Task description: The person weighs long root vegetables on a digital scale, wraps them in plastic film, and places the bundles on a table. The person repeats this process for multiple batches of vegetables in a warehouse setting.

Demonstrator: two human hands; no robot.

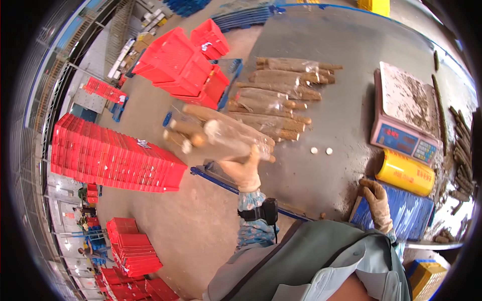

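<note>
My gloved left hand grips a film-wrapped bundle of long brown roots, slightly blurred, over the steel table's left edge. Beyond it lie several wrapped root bundles in a row, and two small white discs. My gloved right hand has its fingers curled at the left side of a blue film-wrapped block; what they hold, if anything, is hidden. A yellow film roll lies just beyond that hand, below a pink scale with a soiled tray.
Red crate stacks stand on the floor to the left, more beside the table, with blue pallets behind. Loose dark roots lie at the right. A yellow crate is lower right. People work in the far left background.
</note>
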